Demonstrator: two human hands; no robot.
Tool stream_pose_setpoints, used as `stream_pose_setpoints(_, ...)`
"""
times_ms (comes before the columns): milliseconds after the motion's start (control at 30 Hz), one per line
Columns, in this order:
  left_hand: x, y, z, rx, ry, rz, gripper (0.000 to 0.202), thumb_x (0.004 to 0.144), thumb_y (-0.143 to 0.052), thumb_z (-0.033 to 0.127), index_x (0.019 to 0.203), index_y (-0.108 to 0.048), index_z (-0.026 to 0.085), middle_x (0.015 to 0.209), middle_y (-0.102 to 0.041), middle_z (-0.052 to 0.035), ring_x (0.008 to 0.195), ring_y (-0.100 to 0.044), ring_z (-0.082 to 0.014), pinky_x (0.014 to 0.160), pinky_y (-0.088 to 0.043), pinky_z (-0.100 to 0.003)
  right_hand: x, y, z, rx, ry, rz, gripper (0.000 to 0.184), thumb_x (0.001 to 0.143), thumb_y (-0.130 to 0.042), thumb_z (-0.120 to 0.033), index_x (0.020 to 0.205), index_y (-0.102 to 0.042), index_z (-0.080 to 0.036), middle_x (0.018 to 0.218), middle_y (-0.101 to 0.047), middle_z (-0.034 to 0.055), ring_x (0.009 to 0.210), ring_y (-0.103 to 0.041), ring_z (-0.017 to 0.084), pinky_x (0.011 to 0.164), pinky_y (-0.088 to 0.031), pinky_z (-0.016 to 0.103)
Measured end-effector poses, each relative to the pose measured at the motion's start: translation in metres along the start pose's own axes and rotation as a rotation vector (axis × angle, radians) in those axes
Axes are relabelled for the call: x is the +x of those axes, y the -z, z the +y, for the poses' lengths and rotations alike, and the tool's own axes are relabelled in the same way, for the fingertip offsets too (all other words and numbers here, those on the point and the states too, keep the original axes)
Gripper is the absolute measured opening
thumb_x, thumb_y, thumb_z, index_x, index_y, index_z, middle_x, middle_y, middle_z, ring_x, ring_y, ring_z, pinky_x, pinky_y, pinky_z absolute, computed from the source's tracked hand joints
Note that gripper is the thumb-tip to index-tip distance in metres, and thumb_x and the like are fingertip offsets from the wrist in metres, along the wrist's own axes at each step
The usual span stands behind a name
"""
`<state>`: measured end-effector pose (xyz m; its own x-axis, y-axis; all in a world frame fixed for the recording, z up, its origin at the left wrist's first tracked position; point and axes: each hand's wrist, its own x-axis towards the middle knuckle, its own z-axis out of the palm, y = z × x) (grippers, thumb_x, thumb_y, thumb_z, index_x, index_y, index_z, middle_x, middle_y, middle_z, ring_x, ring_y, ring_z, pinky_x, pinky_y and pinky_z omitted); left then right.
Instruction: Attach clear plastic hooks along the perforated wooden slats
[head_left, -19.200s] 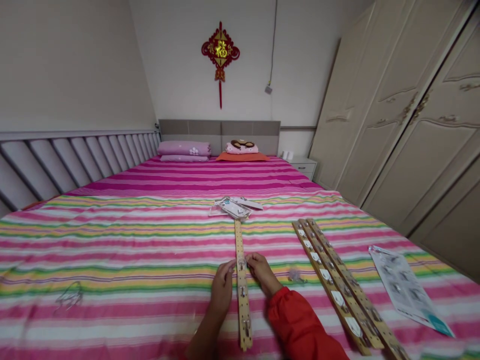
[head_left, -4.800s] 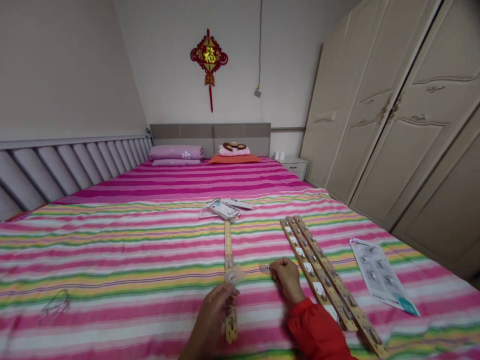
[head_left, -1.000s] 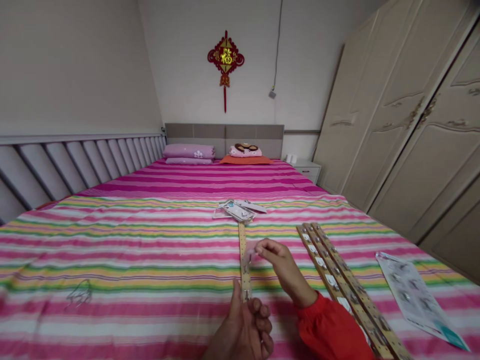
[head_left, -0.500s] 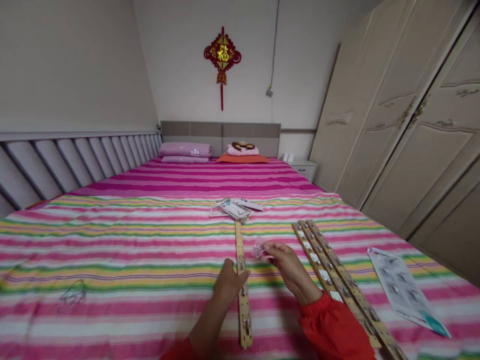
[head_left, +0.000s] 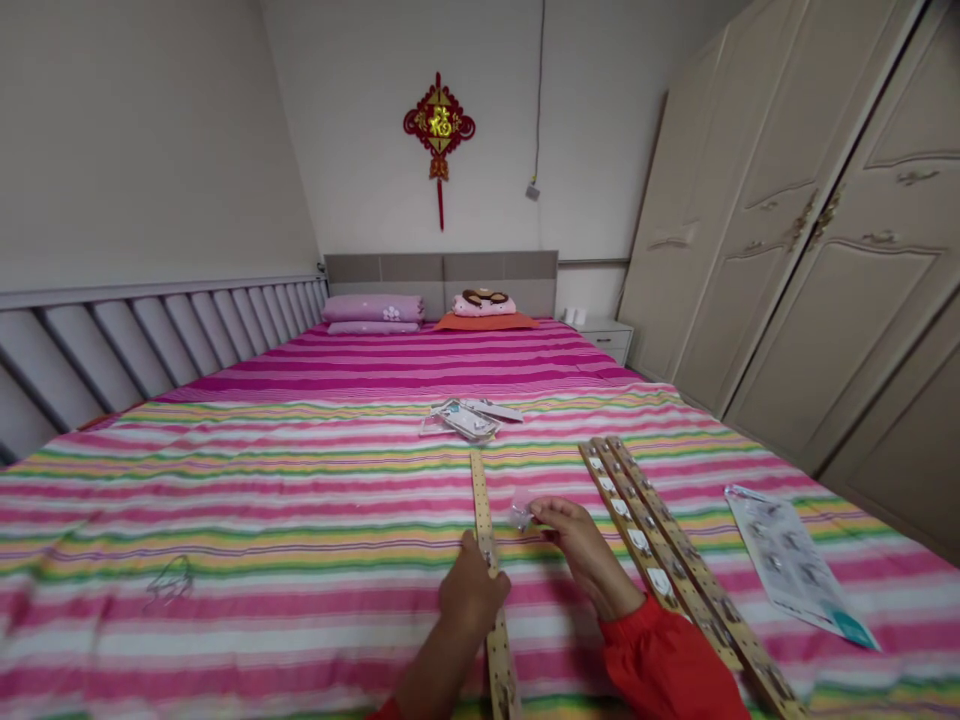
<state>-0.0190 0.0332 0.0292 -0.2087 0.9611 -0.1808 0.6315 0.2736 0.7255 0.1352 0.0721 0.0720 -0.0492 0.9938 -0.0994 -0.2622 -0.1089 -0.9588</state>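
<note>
My left hand [head_left: 472,590] is closed around a narrow wooden strip [head_left: 481,490] with rows of small holes, lying lengthwise on the bed. Small metal pieces are fixed along its nearer part, some hidden by the hand. To the right of the strip, my right hand [head_left: 574,545] pinches a small clear plastic packet [head_left: 519,512] between thumb and fingertips. What the packet contains is too small to make out. Several similar wooden strips [head_left: 637,490] lie side by side to the right, carrying metal pieces and white tags.
Beyond the strip sits a pile of clear packages [head_left: 471,418]. A flat blister pack [head_left: 795,565] lies far right, and a tangle of thin clear material [head_left: 171,578] at left. Striped cloth [head_left: 300,520] covers the bed; a wardrobe [head_left: 832,280] stands at right.
The wooden strip has slid towards me with my left hand, leaving a gap before the package pile. My right hand has dropped slightly, still pinching the packet. The view has tilted a little.
</note>
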Motion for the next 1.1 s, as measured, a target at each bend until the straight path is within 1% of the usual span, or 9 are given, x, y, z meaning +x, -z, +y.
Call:
stream_pose_setpoints(133, -0.026, -0.007, -0.012, -0.094, -0.010, 0.022, 0.069, 0.067, -0.065, 0.031, 0.129, -0.037, 0.022, 0.097, -0.068, -0.0096, 0.085, -0.063, -0.0272, 0.072, -0.035, -0.031, -0.001, 0.002, 0.013, -0.001, -0.049, -0.043, 0.023, 0.053, -0.077, -0.035, 0.056, -0.064, -0.015, 0.052, -0.060, -0.0007, 0.050, -0.051, 0.010, 0.053, -0.037, 0.023)
stream_pose_setpoints(267, -0.043, -0.006, -0.018, -0.161, -0.002, 0.005, 0.068, 0.063, -0.071, 0.036, 0.124, -0.044, 0.021, 0.108, -0.065, -0.0127, 0.098, -0.060, -0.0294, 0.081, -0.035, -0.032, -0.001, -0.001, 0.023, -0.034, -0.117, -0.085, 0.022, 0.055, -0.076, -0.034, 0.059, -0.064, -0.015, 0.052, -0.060, -0.0014, 0.049, -0.050, 0.009, 0.050, -0.034, 0.021)
stream_pose_setpoints(333, -0.044, 0.000, -0.020, -0.172, -0.015, 0.010, 0.058, 0.065, -0.070, 0.043, 0.115, -0.051, 0.021, 0.104, -0.066, -0.0120, 0.097, -0.059, -0.0296, 0.081, -0.035, -0.033, 0.000, -0.004, 0.026, -0.047, -0.139, -0.100, 0.021, 0.056, -0.075, -0.033, 0.060, -0.064, -0.015, 0.054, -0.061, -0.0006, 0.052, -0.053, 0.010, 0.050, -0.035, 0.021)
stream_pose_setpoints(433, -0.033, 0.011, -0.023, -0.274, -0.083, 0.081, 0.028, 0.071, -0.064, 0.045, 0.087, -0.062, 0.022, 0.084, -0.064, -0.0073, 0.086, -0.058, -0.0256, 0.077, -0.036, -0.031, 0.006, -0.008, 0.029, -0.065, -0.163, -0.120, 0.019, 0.055, -0.073, -0.030, 0.059, -0.062, -0.015, 0.052, -0.060, -0.0010, 0.050, -0.052, 0.010, 0.048, -0.035, 0.021)
stream_pose_setpoints(500, -0.019, 0.019, -0.023, -0.449, -0.137, 0.088, 0.019, 0.070, -0.063, 0.040, 0.070, -0.062, 0.021, 0.075, -0.061, -0.0044, 0.079, -0.056, -0.0219, 0.074, -0.038, -0.029, 0.012, -0.011, 0.032, -0.081, -0.179, -0.128, 0.018, 0.055, -0.071, -0.028, 0.056, -0.060, -0.015, 0.047, -0.056, -0.0028, 0.045, -0.048, 0.008, 0.045, -0.032, 0.020)
stream_pose_setpoints(533, -0.010, 0.022, -0.022, -0.552, -0.139, 0.067, 0.018, 0.068, -0.065, 0.038, 0.067, -0.061, 0.020, 0.072, -0.061, -0.0036, 0.076, -0.056, -0.0204, 0.073, -0.039, -0.028, 0.016, -0.013, 0.034, -0.090, -0.188, -0.131, 0.017, 0.054, -0.070, -0.028, 0.055, -0.059, -0.015, 0.045, -0.054, -0.0035, 0.043, -0.046, 0.008, 0.043, -0.030, 0.020)
stream_pose_setpoints(633, 0.012, 0.027, -0.020, -0.680, -0.092, 0.013, 0.021, 0.063, -0.067, 0.037, 0.068, -0.063, 0.017, 0.062, -0.060, -0.0009, 0.064, -0.055, -0.0165, 0.064, -0.040, -0.027, 0.028, -0.018, 0.041, -0.117, -0.212, -0.143, 0.016, 0.053, -0.067, -0.026, 0.051, -0.056, -0.015, 0.040, -0.050, -0.0047, 0.038, -0.041, 0.006, 0.040, -0.026, 0.020)
stream_pose_setpoints(767, 0.031, 0.022, -0.018, -0.737, -0.016, -0.001, 0.024, 0.058, -0.070, 0.037, 0.065, -0.062, 0.016, 0.052, -0.056, 0.0026, 0.052, -0.050, -0.0117, 0.055, -0.038, -0.024, 0.040, -0.023, 0.050, -0.148, -0.232, -0.141, 0.015, 0.054, -0.065, -0.023, 0.048, -0.053, -0.016, 0.037, -0.048, -0.0047, 0.035, -0.038, 0.006, 0.037, -0.022, 0.019)
stream_pose_setpoints(1100, 0.049, 0.009, -0.022, -0.707, 0.052, 0.018, 0.007, 0.058, -0.065, 0.021, 0.056, -0.061, 0.016, 0.042, -0.052, 0.0057, 0.043, -0.045, -0.0082, 0.047, -0.033, -0.021, 0.054, -0.031, 0.068, -0.230, -0.249, -0.076, 0.016, 0.056, -0.057, -0.018, 0.042, -0.049, -0.016, 0.033, -0.046, -0.0044, 0.031, -0.035, 0.004, 0.034, -0.021, 0.017)
